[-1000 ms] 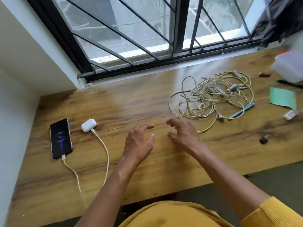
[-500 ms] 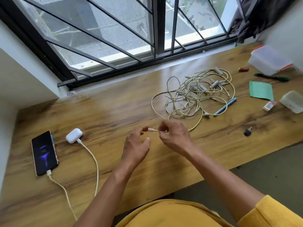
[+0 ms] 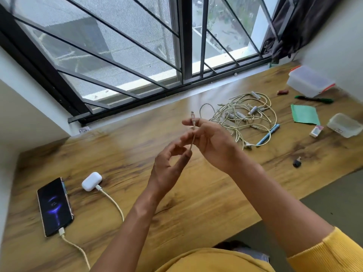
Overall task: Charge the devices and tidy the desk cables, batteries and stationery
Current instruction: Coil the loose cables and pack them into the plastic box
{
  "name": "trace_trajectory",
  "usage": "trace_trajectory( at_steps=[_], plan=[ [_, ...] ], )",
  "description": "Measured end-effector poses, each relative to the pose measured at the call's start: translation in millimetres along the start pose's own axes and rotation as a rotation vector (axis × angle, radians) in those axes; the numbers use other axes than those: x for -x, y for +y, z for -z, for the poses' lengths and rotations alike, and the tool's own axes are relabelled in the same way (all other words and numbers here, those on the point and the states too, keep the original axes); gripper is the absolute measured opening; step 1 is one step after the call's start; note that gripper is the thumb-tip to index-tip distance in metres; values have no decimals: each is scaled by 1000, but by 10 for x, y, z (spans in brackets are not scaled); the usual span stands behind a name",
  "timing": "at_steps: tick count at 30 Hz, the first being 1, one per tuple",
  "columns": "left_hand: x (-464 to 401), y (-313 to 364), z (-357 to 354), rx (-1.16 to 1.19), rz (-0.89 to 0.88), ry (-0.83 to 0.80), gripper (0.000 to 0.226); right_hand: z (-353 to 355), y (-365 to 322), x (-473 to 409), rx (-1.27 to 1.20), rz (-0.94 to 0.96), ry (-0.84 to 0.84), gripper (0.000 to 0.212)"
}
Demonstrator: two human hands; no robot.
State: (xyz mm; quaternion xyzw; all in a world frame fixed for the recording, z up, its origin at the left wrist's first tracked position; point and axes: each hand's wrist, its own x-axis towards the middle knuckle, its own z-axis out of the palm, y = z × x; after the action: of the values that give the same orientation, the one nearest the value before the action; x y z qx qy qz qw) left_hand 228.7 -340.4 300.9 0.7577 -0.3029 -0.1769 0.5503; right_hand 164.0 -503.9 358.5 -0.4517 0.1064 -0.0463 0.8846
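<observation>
My right hand (image 3: 212,142) pinches the end of a beige cable (image 3: 192,122), its plug pointing up above the desk. Just below, my left hand (image 3: 169,169) pinches the same cable between thumb and fingertips. The cable runs back behind my right hand to a tangled pile of beige cables (image 3: 241,114) on the wooden desk (image 3: 196,193). At the left a black phone (image 3: 54,206) lies with a lit screen and a cable plugged in. Beside it a white earbuds case (image 3: 91,181) is plugged into its own white cable (image 3: 115,203).
A blue pen (image 3: 268,134) lies at the pile's right edge. Further right are a green paper (image 3: 304,114), a green marker (image 3: 314,99), a clear box with an orange lid (image 3: 308,80), a small clear tub (image 3: 344,125), an eraser (image 3: 316,131), a black adapter (image 3: 297,162) and a small red item (image 3: 282,92).
Both hands rose from the desk surface with the cable end they picked up. The plug, held level half a second ago, now points up. The camera view shifted right and upward.
</observation>
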Motion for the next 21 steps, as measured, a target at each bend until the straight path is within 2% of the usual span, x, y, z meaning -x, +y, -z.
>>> trace_trajectory(
  at_steps=[6, 10, 17, 21],
  plan=[
    [-7, 56, -93, -81, -117, -89, 44, 119, -31, 54, -131, -11, 30, 22],
    [-13, 37, -174, -7, -72, -100, 55, 260, -118, 45, -192, -38, 15, 31],
    [-180, 102, -482, -38, -50, -20, 52, 629, -514, 58, -98, -155, -229, 27],
    [-354, 84, -747, -51, 8, 36, 52, 900, -859, 50, -247, -176, -436, 30]
  ],
)
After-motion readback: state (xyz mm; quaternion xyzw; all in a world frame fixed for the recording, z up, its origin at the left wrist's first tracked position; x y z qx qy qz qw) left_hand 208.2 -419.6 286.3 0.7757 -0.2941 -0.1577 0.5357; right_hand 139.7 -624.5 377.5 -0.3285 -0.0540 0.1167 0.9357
